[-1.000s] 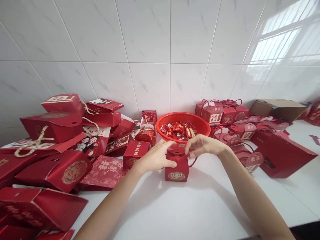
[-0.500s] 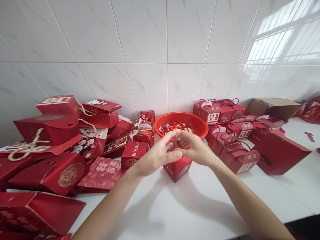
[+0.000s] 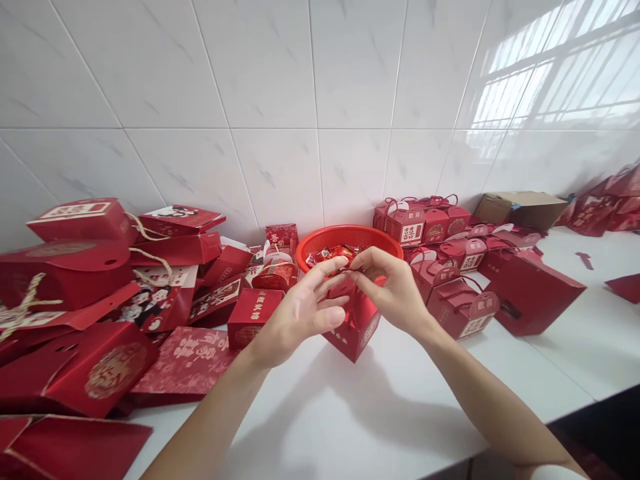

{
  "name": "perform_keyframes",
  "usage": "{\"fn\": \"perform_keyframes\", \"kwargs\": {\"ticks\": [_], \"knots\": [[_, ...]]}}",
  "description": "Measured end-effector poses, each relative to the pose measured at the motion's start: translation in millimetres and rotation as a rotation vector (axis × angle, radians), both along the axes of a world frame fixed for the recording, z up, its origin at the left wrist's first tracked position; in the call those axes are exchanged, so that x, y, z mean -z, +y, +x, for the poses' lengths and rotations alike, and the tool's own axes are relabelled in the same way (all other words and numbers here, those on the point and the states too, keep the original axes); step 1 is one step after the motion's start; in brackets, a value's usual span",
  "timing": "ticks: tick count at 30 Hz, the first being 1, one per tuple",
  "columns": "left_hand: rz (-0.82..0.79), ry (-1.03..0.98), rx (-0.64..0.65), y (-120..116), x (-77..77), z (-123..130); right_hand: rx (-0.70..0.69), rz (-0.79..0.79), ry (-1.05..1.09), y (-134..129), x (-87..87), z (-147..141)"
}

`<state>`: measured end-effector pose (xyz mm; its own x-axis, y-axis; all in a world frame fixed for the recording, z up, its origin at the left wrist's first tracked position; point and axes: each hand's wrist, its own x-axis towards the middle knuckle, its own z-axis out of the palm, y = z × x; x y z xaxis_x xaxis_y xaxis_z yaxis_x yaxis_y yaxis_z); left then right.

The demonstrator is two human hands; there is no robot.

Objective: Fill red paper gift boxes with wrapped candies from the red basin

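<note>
A small red box (image 3: 353,335) stands on the white table in front of a red plastic basket (image 3: 395,248) that holds wrapped sweets (image 3: 327,253). My left hand (image 3: 300,310) is at the box's left side, palm turned inward, fingers apart and stretched toward its top. Over the top right of the box, my right hand (image 3: 393,287) has thumb and forefinger pinched together; what lies between them is too small to make out. The fingers hide most of the box's top.
Red boxes and bags (image 3: 170,363) are heaped on the left, some with rope handles. Finished-looking red boxes with cord handles (image 3: 463,308) stand on the right, beside a large red bag (image 3: 537,293) and a brown carton (image 3: 523,208). A tiled wall rises behind.
The view has shifted rightward. My right fingers have closed into a pinch, and the box's top, earlier mostly covered, now shows more of its right side.
</note>
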<state>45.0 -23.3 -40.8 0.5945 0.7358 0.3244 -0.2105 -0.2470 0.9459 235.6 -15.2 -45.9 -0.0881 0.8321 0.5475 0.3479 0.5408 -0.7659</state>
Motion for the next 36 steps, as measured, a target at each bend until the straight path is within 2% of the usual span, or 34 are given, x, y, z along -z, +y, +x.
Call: {"fn": "perform_keyframes", "kwargs": {"ticks": [4,11,13,15,17,20,25,31,36], "knots": [[0.033,-0.022,-0.088,3,1.2,-1,0.104,0.125,0.057,-2,-24.4,27],[0.008,0.059,-0.175,7,3.0,4,0.383,0.32,0.054,2,-85.0,100],[0.001,0.086,-0.18,9,3.0,5,0.48,0.349,0.058,11,-97.7,125],[0.002,0.113,-0.175,11,3.1,5,0.569,0.294,0.04,22,-104.8,150],[0.011,0.142,-0.171,12,3.4,6,0.639,0.194,-0.001,34,-105.5,175],[0.024,0.17,-0.166,14,4.3,6,0.698,0.057,-0.099,49,-97.4,208],[0.02,0.198,-0.156,16,7.0,6,0.743,-0.155,-0.201,57,-77.5,240],[-0.001,0.218,-0.148,18,11.0,5,0.805,-0.223,-0.199,64,-59.1,263],[-0.008,0.241,-0.111,20,13.8,6,0.895,-0.198,-0.228,63,-57.1,276]]}}
